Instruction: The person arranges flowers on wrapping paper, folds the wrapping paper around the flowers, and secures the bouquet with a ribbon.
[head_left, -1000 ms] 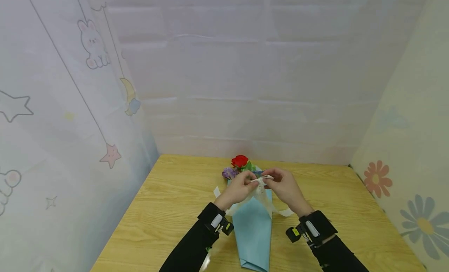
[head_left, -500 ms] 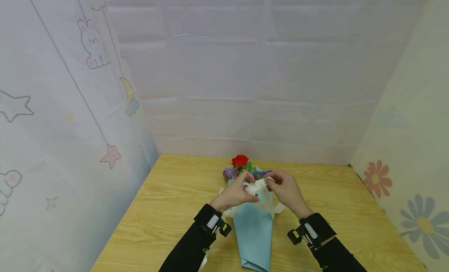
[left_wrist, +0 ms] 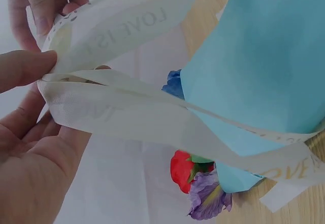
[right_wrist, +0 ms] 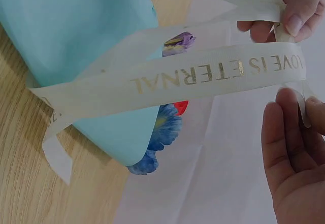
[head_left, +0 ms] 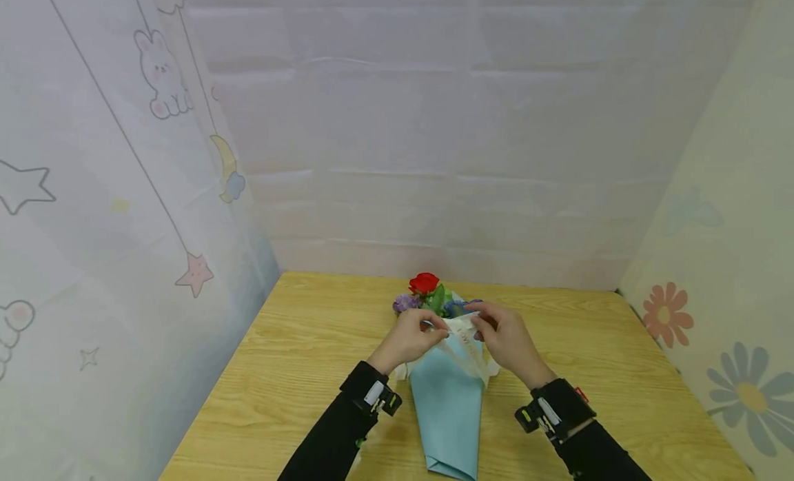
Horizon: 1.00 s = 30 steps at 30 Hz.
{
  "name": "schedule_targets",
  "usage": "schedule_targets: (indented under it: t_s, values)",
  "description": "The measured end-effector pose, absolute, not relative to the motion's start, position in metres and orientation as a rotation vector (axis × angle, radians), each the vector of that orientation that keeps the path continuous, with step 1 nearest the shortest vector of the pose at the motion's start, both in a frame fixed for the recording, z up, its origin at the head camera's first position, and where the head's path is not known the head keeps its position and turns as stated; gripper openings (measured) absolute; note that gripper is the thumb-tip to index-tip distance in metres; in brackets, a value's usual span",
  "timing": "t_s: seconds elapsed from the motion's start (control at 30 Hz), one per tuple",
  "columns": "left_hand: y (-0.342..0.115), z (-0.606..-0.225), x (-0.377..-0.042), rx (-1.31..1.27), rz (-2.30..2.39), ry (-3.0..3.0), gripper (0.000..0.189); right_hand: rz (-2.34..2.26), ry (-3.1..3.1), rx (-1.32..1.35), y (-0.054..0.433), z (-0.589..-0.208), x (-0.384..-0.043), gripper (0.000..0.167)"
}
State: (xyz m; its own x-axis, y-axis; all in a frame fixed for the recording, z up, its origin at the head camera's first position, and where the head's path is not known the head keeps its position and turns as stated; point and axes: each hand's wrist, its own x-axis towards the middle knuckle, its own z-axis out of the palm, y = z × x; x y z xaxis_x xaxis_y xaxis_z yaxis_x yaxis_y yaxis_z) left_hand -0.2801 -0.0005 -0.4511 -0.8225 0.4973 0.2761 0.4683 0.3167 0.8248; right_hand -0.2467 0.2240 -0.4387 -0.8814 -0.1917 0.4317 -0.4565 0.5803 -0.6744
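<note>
Cream ribbon point(head_left: 464, 333) printed "LOVE IS ETERNAL", looped above the blue paper-wrapped bouquet point(head_left: 448, 405). Left hand point(head_left: 409, 340) pinches 1 end of the loop between thumb and fingers point(left_wrist: 23, 66). Right hand point(head_left: 509, 342) pinches the other end, fingers point(right_wrist: 284, 132) curled on it. Ribbon tails trail under the wrap. Bouquet lies on the wooden desk point(head_left: 298, 371); red rose point(head_left: 424, 283) points away. Pale printed sheets point(head_left: 93, 191) screen the desk on 3 sides.

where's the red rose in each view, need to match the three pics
Head: the red rose tops the bouquet at table centre, just beyond both hands.
Left wrist: bottom centre, under the cream ribbon.
Right wrist: only a red sliver at centre, below the ribbon.
Shared landmark: the blue paper wrap.
</note>
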Motion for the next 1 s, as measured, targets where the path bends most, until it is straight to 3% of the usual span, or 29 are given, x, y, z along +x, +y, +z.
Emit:
schedule_targets:
  t_s: [0.37, 0.57, 0.73, 1.0]
  values:
    - [-0.004, -0.453, -0.279, 0.999, 1.593, 2.688, 0.018, 1.143, -2.566, 0.553, 0.228, -0.442, -0.246, 0.006]
    - [-0.009, -0.455, -0.28, 1.1, 1.475, 2.734, 0.016, 1.059, -2.534, 0.561, 0.229, -0.444, -0.247, 0.006]
    - [-0.015, -0.458, -0.282, 1.028, 1.514, 2.698, 0.018, 1.105, -2.442, 0.519, 0.233, -0.444, -0.246, 0.002]
    - [-0.029, -0.46, -0.288, 0.771, 1.744, 2.497, 0.017, 1.664, -2.348, 0.357, 0.25, -0.442, -0.244, 0.022]
